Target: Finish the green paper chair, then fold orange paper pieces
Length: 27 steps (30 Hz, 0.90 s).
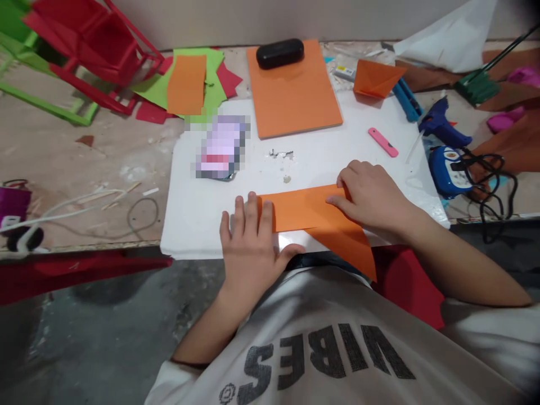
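A folded sheet of orange paper [306, 208] lies near the front edge of the white board, with one pointed flap slanting down over the edge toward my shirt. My left hand [253, 236] rests flat, fingers spread, its forefinger pressing the left end of the paper. At the other end, my right hand [371, 194] has its fingers curled on the paper's upper right corner and its thumb lying on the surface. A pink cutter [383, 142] lies beyond my right hand. Beyond the left hand is a phone [221, 147], blurred out.
An orange pad [295, 101] carries a black case [280, 53] at the back. To the right are a folded orange paper shape [377, 80], a blue glue gun [445, 124] and a blue device with black cable [449, 171]. Red and green small chairs [90, 50] stand at left.
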{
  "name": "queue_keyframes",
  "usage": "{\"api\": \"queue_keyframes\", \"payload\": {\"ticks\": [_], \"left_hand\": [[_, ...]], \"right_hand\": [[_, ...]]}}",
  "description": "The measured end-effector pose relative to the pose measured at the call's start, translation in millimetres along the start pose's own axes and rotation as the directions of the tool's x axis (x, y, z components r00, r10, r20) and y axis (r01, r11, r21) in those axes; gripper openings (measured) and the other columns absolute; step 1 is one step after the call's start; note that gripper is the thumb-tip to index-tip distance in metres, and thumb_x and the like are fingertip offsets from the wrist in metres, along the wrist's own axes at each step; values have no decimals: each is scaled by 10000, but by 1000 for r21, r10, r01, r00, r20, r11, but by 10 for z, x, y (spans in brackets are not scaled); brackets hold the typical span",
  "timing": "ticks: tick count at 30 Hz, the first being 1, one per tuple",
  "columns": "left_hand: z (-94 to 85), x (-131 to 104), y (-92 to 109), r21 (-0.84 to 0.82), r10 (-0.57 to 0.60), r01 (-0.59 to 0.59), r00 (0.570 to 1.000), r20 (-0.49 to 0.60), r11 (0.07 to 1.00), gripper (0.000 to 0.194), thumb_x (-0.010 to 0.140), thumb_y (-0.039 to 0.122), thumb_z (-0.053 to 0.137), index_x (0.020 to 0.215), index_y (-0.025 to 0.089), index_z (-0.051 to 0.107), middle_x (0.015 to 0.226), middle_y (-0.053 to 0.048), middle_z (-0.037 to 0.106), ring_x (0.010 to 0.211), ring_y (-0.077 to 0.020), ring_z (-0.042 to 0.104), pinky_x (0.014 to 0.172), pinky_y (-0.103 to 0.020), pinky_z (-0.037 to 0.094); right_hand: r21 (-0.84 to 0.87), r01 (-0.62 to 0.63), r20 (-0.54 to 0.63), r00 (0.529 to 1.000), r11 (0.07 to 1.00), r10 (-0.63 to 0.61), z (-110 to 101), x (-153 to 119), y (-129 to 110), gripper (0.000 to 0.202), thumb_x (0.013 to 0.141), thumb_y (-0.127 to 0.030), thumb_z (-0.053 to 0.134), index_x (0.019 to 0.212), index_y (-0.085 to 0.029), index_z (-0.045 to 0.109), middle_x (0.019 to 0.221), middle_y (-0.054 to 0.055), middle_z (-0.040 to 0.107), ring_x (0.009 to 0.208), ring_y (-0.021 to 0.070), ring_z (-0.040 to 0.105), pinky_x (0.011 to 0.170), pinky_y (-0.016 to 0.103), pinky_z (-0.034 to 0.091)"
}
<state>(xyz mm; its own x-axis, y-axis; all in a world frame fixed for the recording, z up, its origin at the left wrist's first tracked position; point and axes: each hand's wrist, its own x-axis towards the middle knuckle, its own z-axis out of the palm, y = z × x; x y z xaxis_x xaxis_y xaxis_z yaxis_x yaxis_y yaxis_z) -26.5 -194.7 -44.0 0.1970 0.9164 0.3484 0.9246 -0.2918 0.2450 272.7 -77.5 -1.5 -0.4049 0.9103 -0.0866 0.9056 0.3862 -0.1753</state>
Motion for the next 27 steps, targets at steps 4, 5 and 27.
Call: {"api": "queue_keyframes", "payload": {"ticks": [4,5,27], "left_hand": [[-45,-92,165,-73,73,-83,989,-127,994,694,1171,716,636,1612,184,709,1674,-242,774,1547,-426,761,1362,-578,476],[-55,-118,216,-83,82,-96,984,-158,992,616,1168,654,667,1566,188,728,1626,-230,806,1521,-416,777,1357,-572,478],[329,-406,874,79,597,-608,732,-329,790,271,1105,185,707,1331,216,853,1420,-123,917,1334,-271,874,1283,-514,613]], "right_hand": [[221,-106,63,994,970,95,-145,-81,43,244,1097,-428,668,959,-228,692,953,103,797,843,271,659,796,405,401],[292,-135,50,991,947,125,-158,-130,61,230,1077,-415,683,934,-235,675,927,84,794,828,256,656,780,392,390],[1000,-7,23,785,-28,619,382,-962,-282,538,728,-479,892,1200,-226,831,943,37,831,735,195,710,669,350,612]]}}
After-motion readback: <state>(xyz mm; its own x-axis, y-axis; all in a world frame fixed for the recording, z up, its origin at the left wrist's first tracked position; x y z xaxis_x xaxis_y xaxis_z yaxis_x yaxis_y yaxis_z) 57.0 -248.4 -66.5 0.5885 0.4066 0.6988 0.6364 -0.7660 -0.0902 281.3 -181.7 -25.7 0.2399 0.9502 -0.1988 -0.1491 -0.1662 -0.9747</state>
